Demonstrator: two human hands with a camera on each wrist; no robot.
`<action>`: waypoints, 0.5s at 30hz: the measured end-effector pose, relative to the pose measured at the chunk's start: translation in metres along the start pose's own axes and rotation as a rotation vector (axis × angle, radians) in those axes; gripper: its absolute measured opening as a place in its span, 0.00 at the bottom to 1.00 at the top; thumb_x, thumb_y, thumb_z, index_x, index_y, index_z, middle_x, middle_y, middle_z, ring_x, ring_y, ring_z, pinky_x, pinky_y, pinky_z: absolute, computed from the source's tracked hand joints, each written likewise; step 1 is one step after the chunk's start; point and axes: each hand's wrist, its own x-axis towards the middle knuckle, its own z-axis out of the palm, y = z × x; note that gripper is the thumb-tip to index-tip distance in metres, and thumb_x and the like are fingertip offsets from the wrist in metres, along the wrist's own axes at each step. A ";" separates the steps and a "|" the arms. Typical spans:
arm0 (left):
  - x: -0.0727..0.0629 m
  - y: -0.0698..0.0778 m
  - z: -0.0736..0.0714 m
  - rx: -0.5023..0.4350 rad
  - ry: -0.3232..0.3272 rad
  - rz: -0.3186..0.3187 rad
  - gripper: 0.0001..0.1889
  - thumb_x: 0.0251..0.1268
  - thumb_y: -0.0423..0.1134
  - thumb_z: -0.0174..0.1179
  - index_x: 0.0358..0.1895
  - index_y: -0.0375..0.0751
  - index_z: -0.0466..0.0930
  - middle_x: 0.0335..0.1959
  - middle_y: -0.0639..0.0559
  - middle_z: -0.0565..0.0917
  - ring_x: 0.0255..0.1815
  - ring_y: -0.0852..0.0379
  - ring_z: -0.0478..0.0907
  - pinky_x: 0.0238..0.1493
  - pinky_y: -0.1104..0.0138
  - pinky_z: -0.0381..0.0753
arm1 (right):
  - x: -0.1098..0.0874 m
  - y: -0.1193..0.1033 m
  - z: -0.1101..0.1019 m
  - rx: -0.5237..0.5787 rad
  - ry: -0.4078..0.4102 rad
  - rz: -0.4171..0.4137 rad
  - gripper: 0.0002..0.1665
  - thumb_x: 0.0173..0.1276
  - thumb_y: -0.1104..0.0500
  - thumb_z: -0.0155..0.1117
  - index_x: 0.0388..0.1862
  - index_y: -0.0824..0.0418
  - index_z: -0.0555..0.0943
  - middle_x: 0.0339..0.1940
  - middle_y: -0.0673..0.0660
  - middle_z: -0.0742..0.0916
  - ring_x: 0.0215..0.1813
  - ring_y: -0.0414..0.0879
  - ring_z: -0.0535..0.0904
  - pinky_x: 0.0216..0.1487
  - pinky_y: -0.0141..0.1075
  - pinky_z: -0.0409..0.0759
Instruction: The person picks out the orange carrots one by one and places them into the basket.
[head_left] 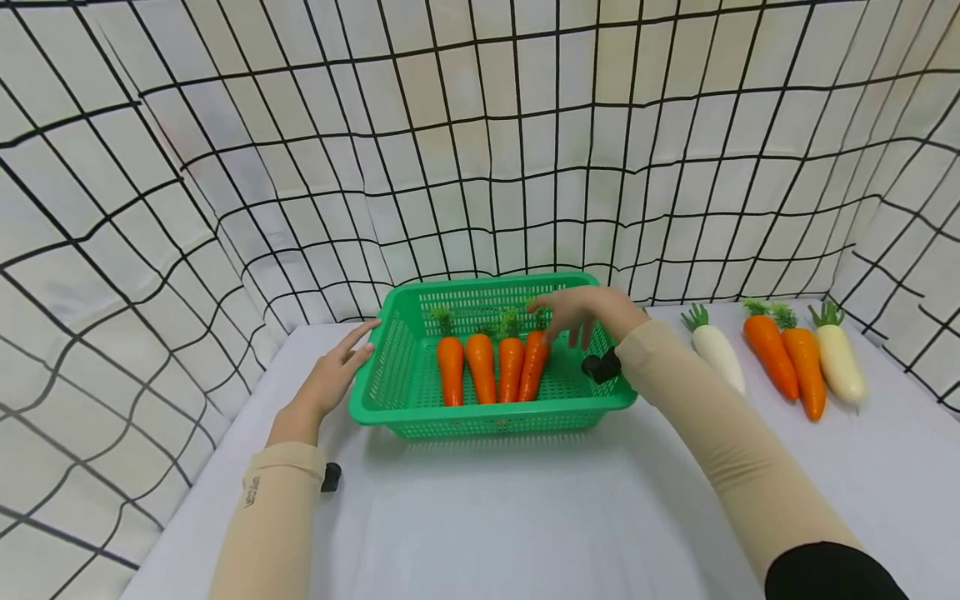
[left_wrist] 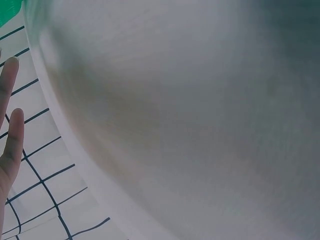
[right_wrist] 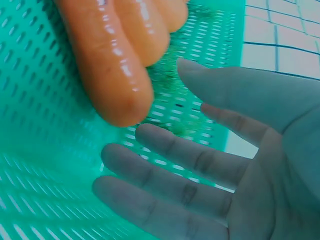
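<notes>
A green plastic basket (head_left: pixel 487 422) holds several orange toy carrots (head_left: pixel 481 367) with green tops, side by side. My left hand (head_left: pixel 330 379) is at the basket's left rim, fingers extended; in the left wrist view only some fingers (left_wrist: pixel 12 135) show at the edge. Over the basket's right half, my right hand (head_left: pixel 573 310) is beside the rightmost carrot (head_left: pixel 534 367). The right wrist view shows that hand (right_wrist: pixel 225 175) with spread fingers and nothing in its grasp, near the rounded end of a carrot (right_wrist: pixel 117 85). Whether it touches the carrot, I cannot tell.
Right of the basket on the white table (head_left: pixel 495 517) lie a white radish (head_left: pixel 717 354), two carrots (head_left: pixel 772 354) and a second, creamier radish (head_left: pixel 842 362). A black wire grid (head_left: pixel 487 179) backed with white cloth stands behind and along both sides.
</notes>
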 end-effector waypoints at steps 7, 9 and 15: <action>0.000 0.000 0.000 0.006 0.000 -0.003 0.33 0.83 0.62 0.37 0.84 0.57 0.50 0.73 0.23 0.64 0.71 0.20 0.61 0.63 0.25 0.60 | -0.022 0.003 -0.007 -0.038 0.068 -0.102 0.39 0.79 0.61 0.60 0.83 0.58 0.57 0.68 0.71 0.76 0.58 0.66 0.82 0.53 0.52 0.85; 0.000 0.000 0.000 0.007 0.001 -0.006 0.33 0.83 0.63 0.37 0.84 0.58 0.50 0.73 0.24 0.65 0.72 0.20 0.61 0.64 0.25 0.60 | -0.028 0.006 -0.009 -0.051 0.093 -0.142 0.37 0.79 0.61 0.60 0.82 0.60 0.59 0.66 0.70 0.78 0.56 0.64 0.83 0.51 0.51 0.86; 0.001 -0.001 0.000 0.010 -0.001 -0.010 0.33 0.83 0.63 0.36 0.84 0.58 0.49 0.73 0.24 0.65 0.71 0.19 0.61 0.64 0.25 0.60 | -0.050 0.022 -0.010 -0.074 0.236 -0.271 0.34 0.78 0.61 0.61 0.79 0.62 0.64 0.61 0.69 0.82 0.45 0.56 0.85 0.45 0.47 0.86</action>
